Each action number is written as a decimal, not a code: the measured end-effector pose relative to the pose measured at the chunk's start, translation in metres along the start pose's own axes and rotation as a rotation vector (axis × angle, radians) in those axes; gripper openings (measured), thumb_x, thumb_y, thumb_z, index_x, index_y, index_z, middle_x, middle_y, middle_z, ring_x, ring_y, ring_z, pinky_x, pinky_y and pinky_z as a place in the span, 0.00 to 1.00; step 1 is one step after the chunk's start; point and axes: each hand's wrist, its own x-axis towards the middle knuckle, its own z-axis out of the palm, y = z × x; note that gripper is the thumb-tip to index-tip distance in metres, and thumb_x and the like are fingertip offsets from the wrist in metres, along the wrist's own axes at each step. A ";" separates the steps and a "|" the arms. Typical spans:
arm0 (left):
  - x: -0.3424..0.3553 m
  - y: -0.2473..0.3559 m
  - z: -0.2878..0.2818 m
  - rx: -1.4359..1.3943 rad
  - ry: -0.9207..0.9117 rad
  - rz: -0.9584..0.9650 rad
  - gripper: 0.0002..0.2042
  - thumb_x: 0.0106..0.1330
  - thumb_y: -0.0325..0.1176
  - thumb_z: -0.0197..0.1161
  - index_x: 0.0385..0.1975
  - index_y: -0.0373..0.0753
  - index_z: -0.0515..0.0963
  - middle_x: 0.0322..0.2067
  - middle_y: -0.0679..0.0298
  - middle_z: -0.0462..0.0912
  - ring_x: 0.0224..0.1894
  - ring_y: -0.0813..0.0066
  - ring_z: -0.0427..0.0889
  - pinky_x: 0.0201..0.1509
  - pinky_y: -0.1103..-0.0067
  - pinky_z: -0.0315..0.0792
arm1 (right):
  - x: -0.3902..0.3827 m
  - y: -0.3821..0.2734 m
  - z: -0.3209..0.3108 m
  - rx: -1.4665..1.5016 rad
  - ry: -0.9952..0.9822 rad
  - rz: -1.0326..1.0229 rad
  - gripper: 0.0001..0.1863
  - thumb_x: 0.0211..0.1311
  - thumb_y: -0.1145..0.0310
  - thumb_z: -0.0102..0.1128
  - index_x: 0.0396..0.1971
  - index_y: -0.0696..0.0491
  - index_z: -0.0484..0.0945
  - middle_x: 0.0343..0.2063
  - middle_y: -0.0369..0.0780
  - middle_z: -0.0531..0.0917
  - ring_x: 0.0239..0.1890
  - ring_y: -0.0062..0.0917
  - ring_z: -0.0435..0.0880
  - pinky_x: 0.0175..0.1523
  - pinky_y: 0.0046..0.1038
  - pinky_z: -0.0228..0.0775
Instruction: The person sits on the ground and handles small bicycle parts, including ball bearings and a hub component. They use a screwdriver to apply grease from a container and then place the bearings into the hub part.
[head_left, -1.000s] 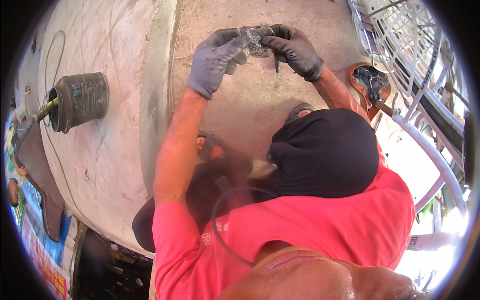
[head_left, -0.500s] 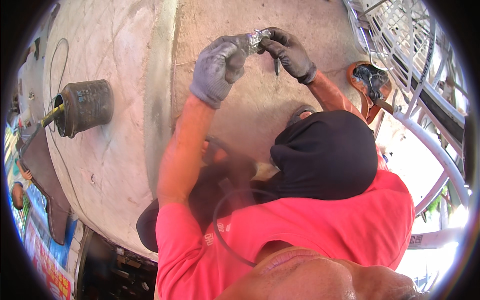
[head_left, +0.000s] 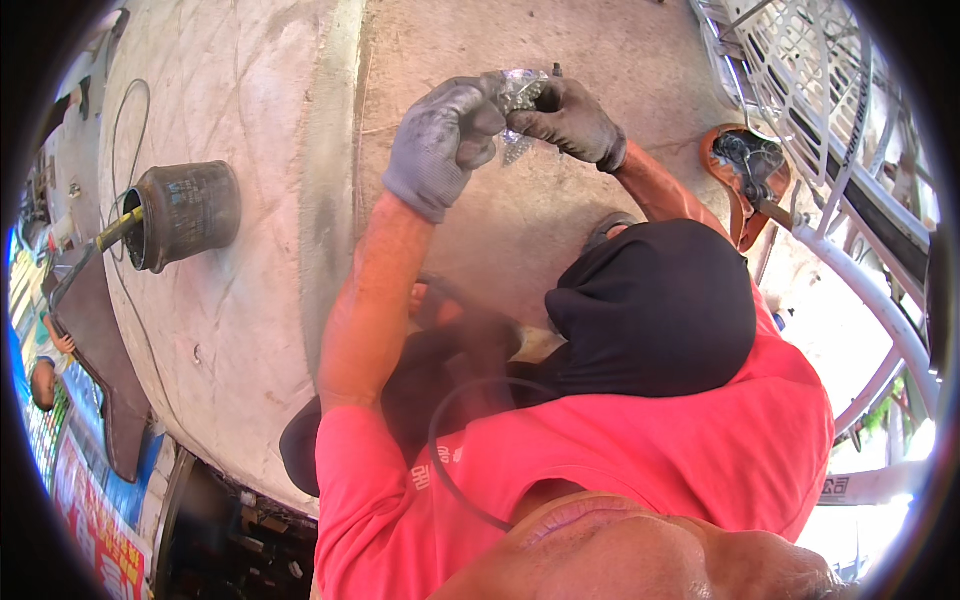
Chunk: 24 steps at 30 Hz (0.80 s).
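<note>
Both hands wear grey work gloves with darkened palms and are raised in front of me over the concrete ground. My left hand (head_left: 442, 148) is closed, its fingers pinching the left side of a small, crinkled clear plastic bag (head_left: 517, 90). Small shiny bits, metallic in look, show through the plastic. On the bag's other side, my right hand (head_left: 575, 122) grips it between thumb and fingers. A short dark tip (head_left: 557, 70) sticks up beside the right fingers; what it belongs to is hidden.
A dark, worn metal bucket (head_left: 190, 215) lies or stands to the left, a yellowish handle (head_left: 120, 228) poking from its mouth and a thin cable nearby. At right are an orange-rimmed container (head_left: 745, 175) with dark contents, and a white metal rack (head_left: 810, 70).
The right hand has turned and shifted slightly down. A dark thin piece that hung below it is gone from there; a dark tip now shows above. More of the bag is spread out.
</note>
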 end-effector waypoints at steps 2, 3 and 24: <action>-0.001 0.011 0.005 0.013 0.029 0.009 0.19 0.80 0.40 0.49 0.55 0.29 0.75 0.32 0.60 0.81 0.23 0.82 0.69 0.29 0.83 0.67 | -0.005 -0.022 0.004 0.079 0.006 0.021 0.21 0.66 0.65 0.70 0.55 0.60 0.82 0.45 0.39 0.87 0.44 0.20 0.83 0.50 0.26 0.77; -0.003 0.016 0.007 0.019 0.046 0.015 0.20 0.80 0.42 0.49 0.54 0.29 0.76 0.36 0.55 0.85 0.25 0.80 0.72 0.31 0.81 0.71 | -0.005 -0.029 0.006 0.119 0.004 0.031 0.21 0.67 0.65 0.70 0.55 0.60 0.82 0.46 0.39 0.87 0.44 0.21 0.83 0.52 0.26 0.77; -0.081 0.097 -0.037 0.316 -0.049 -0.102 0.20 0.82 0.31 0.43 0.66 0.25 0.67 0.60 0.42 0.78 0.51 0.66 0.88 0.49 0.80 0.84 | -0.027 -0.031 0.021 0.387 -0.085 -0.027 0.22 0.68 0.65 0.68 0.58 0.59 0.79 0.47 0.38 0.86 0.45 0.19 0.83 0.50 0.25 0.78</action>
